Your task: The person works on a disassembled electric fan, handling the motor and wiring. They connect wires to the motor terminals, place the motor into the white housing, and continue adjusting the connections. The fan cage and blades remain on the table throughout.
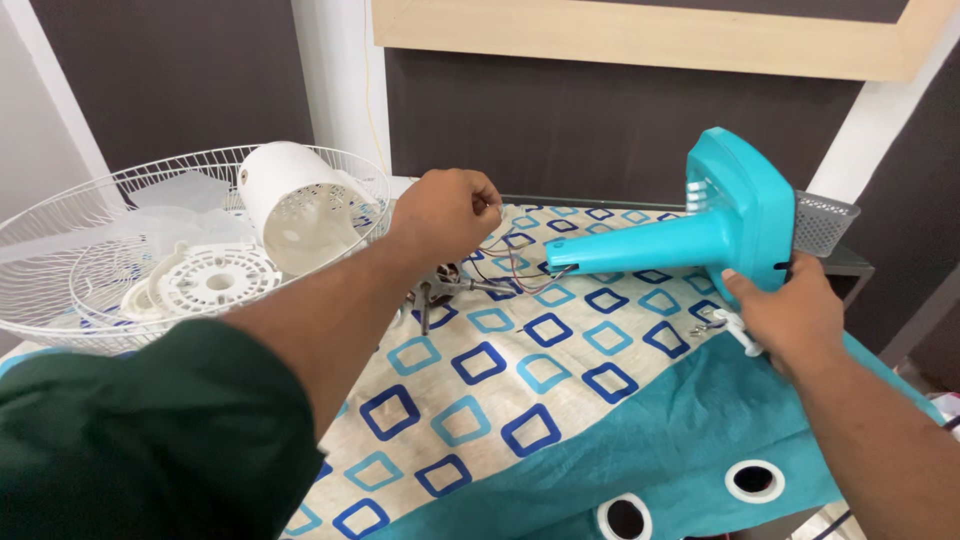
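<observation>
The fan is already in pieces: the wire guard (60, 235), holding the white motor cover (300, 205), lies at the bench's left edge, and the bare motor (440, 287) sits mid-cloth. The right hand (790, 315) grips the teal stand (700, 230) near the right edge, tipped over; the left hand (445, 212) pinches wires (505, 255) running from the stand's neck. The cloth's near half offers open room.
</observation>
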